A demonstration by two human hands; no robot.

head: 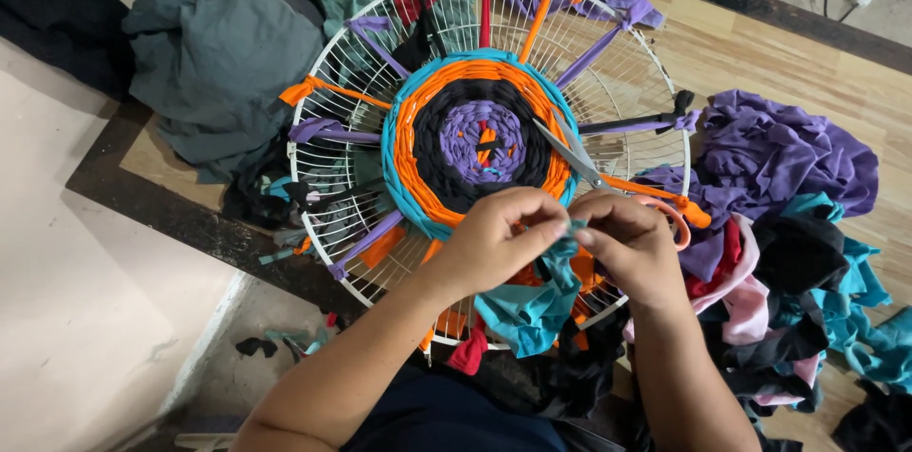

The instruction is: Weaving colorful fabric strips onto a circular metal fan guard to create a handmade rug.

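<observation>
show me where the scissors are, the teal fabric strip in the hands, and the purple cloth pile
scissors [570,153], head view, on the metal blades.
teal fabric strip [532,305], head view, on the bunched part hanging below the hands.
purple cloth pile [788,153], head view, on its middle folds.

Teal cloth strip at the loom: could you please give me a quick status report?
Left hand and right hand both pinching teal strip. Strip hangs over round woven mat on wire frame. Scissors rest beside right hand.
</observation>
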